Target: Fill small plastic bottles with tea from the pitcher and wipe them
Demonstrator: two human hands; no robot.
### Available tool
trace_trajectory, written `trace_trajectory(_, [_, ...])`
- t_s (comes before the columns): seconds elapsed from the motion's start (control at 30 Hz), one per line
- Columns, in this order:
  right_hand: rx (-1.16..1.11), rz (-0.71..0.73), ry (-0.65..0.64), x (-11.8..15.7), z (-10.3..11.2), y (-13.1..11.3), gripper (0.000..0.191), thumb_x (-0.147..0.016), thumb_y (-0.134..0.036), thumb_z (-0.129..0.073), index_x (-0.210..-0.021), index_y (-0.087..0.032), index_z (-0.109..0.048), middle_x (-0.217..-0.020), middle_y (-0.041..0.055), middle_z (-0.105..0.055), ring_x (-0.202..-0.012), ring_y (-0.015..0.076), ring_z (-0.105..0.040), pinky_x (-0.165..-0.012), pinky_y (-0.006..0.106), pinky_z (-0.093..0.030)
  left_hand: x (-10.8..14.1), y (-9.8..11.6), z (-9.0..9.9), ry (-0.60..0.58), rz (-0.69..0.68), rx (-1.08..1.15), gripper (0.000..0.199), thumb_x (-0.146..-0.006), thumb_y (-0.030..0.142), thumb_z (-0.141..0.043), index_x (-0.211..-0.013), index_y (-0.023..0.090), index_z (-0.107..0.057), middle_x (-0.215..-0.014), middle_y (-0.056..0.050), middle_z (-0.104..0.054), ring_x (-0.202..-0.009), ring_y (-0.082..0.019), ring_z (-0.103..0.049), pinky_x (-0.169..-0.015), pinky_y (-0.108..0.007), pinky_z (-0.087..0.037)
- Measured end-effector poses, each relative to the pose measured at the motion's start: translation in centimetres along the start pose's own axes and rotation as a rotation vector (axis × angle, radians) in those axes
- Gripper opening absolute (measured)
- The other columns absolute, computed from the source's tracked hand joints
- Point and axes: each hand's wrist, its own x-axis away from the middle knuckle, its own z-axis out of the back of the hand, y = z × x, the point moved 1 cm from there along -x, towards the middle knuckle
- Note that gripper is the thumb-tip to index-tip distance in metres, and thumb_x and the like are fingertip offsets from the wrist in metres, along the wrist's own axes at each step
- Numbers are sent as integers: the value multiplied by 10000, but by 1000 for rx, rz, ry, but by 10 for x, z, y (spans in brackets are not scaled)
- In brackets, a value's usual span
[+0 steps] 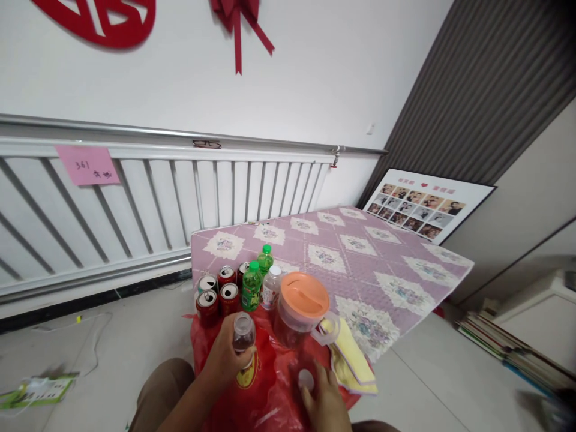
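My left hand (227,354) is wrapped round a clear, uncapped bottle (243,332), held upright over the red plastic sheet (270,405). At the sheet's right part, my right hand (324,396) is blurred, its thumb and fingers apart around a small white cap (306,379); whether they grip it is unclear. Behind the hands stands a clear pitcher with an orange lid (305,294). Left of it are a white-capped bottle (270,289) and two green bottles, one (251,287) in front of the other (265,258). Several opened cans (229,297) stand further left. A yellow cloth (353,354) lies by the pitcher.
A purple floral cloth (292,247) covers the table behind the items. Beyond it runs a white radiator (227,189) with a pink note (87,165). A photo board (425,204) leans at the right. A power strip (42,389) lies on the floor at left.
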Motion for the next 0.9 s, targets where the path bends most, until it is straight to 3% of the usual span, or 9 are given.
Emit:
trace_trajectory(0.2, [177,33,-142,2,-15,0,444,-818,-293,-550,-1239,-183,-634,-1192,171,-614,-1027,326,-696,-922,440,-543,-1,-1,-1,-1,-9,-5,596,-660,158,-680,-1236,184,-528,-1170,-96,-654,-1112,-276,-650,-1011,-473,-523])
trace_trajectory(0.4, [148,44,-155,-3,-21,11,255,-842,-323,-508,-993,-234,-693,-1024,107,-629,-948,276,-704,-882,363,-559,0,-1,-1,-7,-4,5,603,-670,129,-673,-1252,197,-532,-1203,-90,-647,-1118,-267,-649,-986,-437,-539])
trace_trajectory(0.63, [139,59,-100,-5,-17,9,264,-777,-358,-577,-955,-215,-710,-993,124,-686,-855,286,-719,-817,404,-580,-1,-1,-2,3,5,21,615,-661,127,-675,-1255,187,-526,-1191,-89,-639,-1107,-263,-643,-1000,-441,-519])
trace_trajectory(0.73, [8,74,-70,-11,-11,-24,338,-757,-433,-634,-985,-200,-721,-997,137,-727,-945,318,-717,-878,435,-568,-2,0,-2,4,7,24,632,-653,127,-679,-1262,192,-521,-1204,-93,-630,-1130,-271,-628,-1023,-452,-499])
trace_trajectory(0.8, [-131,75,-74,-18,-4,-62,428,-760,-468,-644,-1087,-197,-706,-1055,134,-730,-951,306,-715,-854,421,-576,-2,2,-2,2,3,28,627,-657,127,-679,-1259,196,-519,-1208,-92,-621,-1143,-271,-614,-1037,-457,-483])
trace_trajectory(0.9, [-299,146,-155,-32,9,-129,353,-767,-382,-635,-1068,-215,-716,-1026,90,-722,-914,258,-710,-828,361,-572,-2,5,-1,2,1,34,629,-648,117,-677,-1251,192,-515,-1203,-92,-614,-1148,-272,-601,-1045,-455,-468])
